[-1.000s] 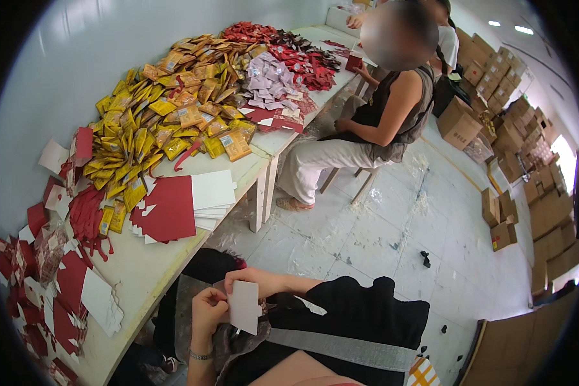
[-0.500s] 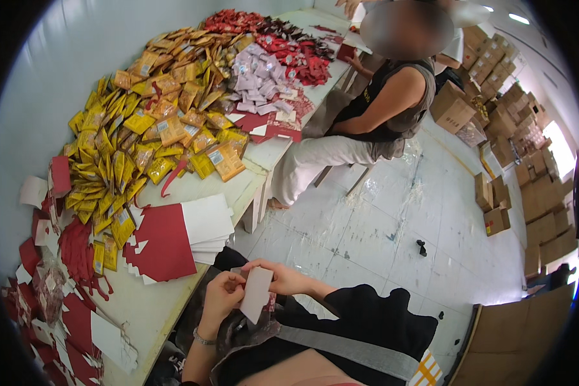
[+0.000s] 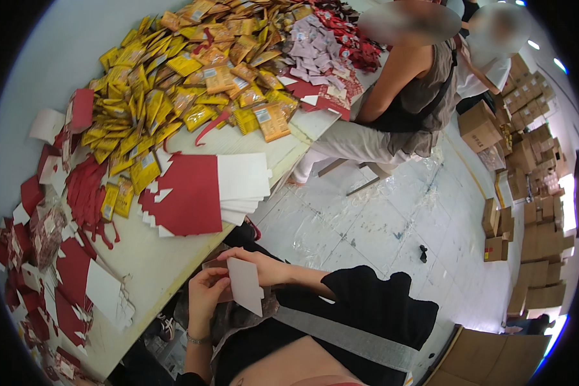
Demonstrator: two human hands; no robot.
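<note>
Above my lap, both hands are on a piece of folded card (image 3: 246, 289) with a white face and a notched edge. My right hand (image 3: 264, 265) holds it from behind, and the fingertips are partly hidden. My left hand (image 3: 207, 293) pinches at its left side, where a darker flap shows. Closest to the hands on the table (image 3: 202, 254) lies a stack of flat carton blanks (image 3: 190, 202), red on one side with white panels. Behind it are small yellow packets (image 3: 145, 172) and a bunch of red ribbons (image 3: 87, 193).
Yellow and orange packets (image 3: 174, 83) are heaped at the wall, beside white sachets (image 3: 312, 51) and red packets (image 3: 367, 45). Red and white cartons (image 3: 71, 273) crowd the left corner. A person (image 3: 405, 96) sits across the table corner; another stands behind. Cardboard boxes (image 3: 531, 231) line the right.
The view has shifted, so the table and heaps sit farther right and higher. The card has turned a little in my hands, both of which stay on it. The seated person's forearm has lowered.
</note>
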